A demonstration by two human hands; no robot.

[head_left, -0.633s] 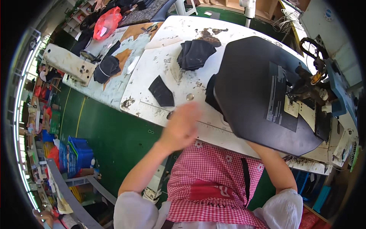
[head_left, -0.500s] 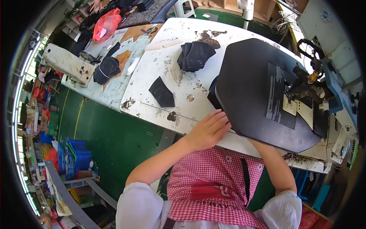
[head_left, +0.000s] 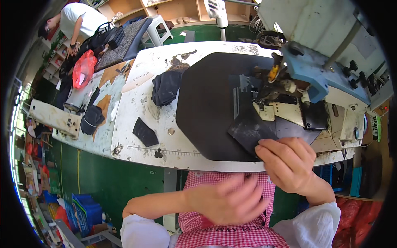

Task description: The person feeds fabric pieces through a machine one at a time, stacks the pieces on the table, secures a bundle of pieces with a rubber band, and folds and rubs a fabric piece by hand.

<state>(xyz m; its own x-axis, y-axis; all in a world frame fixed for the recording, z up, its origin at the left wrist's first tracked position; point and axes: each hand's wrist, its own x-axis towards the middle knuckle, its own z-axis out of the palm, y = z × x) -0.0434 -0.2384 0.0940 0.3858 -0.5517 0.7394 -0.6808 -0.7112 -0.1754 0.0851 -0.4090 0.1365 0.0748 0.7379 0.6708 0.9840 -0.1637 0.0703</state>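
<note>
My right hand (head_left: pixel 289 163) pinches the lower right corner of a dark, flat cut piece (head_left: pixel 251 126), thumb and fingers closed on it. The piece lies at a slant on the black extension board (head_left: pixel 202 107), just in front of the sewing machine's needle plate (head_left: pixel 264 112). Above it is the machine's blue head (head_left: pixel 308 68). My left hand (head_left: pixel 231 198) hovers before the checked apron, blurred, its fingers spread and nothing visible in them. On the white table left of the board lie a stack of dark pieces (head_left: pixel 165 87) and a single dark piece (head_left: pixel 145 132).
A second table at the left bears a pale machine arm (head_left: pixel 56 119), another dark bundle (head_left: pixel 92 119) and a red plastic bag (head_left: pixel 84 69). Another person (head_left: pixel 82 20) leans over dark goods there. A fan (head_left: pixel 216 10) and a white stool (head_left: pixel 157 31) stand behind the table.
My right hand has come up from beneath the board with a dark piece, now on top. My left hand has left the board's edge and moved down toward me. The view has shifted right.
</note>
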